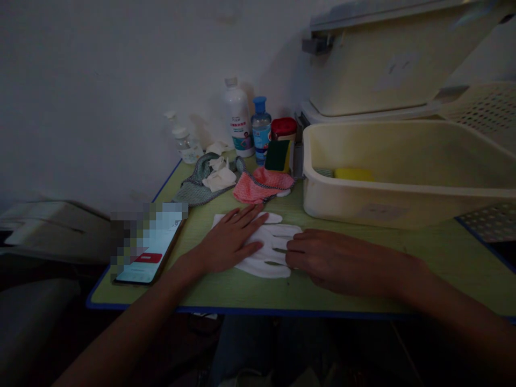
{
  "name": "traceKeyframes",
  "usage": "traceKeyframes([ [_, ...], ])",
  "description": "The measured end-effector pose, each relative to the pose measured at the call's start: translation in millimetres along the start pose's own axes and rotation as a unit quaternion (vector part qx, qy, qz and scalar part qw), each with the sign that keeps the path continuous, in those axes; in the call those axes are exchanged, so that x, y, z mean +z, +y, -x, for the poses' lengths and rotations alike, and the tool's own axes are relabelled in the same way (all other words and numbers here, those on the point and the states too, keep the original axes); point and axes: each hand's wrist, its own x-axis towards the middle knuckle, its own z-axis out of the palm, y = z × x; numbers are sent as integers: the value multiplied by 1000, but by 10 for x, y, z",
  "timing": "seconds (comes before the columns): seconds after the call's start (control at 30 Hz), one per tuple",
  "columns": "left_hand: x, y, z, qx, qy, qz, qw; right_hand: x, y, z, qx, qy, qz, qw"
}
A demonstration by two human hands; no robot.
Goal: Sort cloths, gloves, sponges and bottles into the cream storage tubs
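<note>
A white glove (268, 236) lies flat on the light green table (217, 293), its fingers pointing right. Spread over the glove's palm and cuff is my left hand (231, 239), its fingers stretched out and apart. At the glove's fingertips, my right hand (322, 258) is closed, with its fingers bent together against the ends of the glove's fingers. Its fingertips are partly hidden, but the glove's fabric runs into them.
A phone (155, 247) lies left. Behind are a grey-green cloth (195, 180), a pink cloth (258, 185), a sponge (278, 156), a white bottle (237, 115) and a blue bottle (261, 129). A cream bin (342, 201) stands right, with a yellow item (355, 174) inside.
</note>
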Motion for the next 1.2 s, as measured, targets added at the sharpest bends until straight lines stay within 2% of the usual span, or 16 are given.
traceKeyframes([
  [0.23,-8,2,-5,2,-8,-5,1000,32,33,7,40,-58,-62,996],
  [0.33,-3,2,-8,0,-5,-4,1000,4,40,-3,55,-59,-82,993],
  [0.47,10,2,-6,1,2,0,1000,-37,20,-38,52,-8,-80,995],
  [0.6,15,13,-9,1,6,3,1000,56,3,-116,26,70,-76,994],
  [0.8,-18,47,-19,-12,-4,3,1000,243,35,-206,37,34,-94,994],
  [0.97,-20,43,-1,-27,-11,3,1000,184,73,-178,63,10,-96,993],
  [1.2,6,24,22,-36,-8,-9,999,177,115,-140,66,-4,-76,995],
])
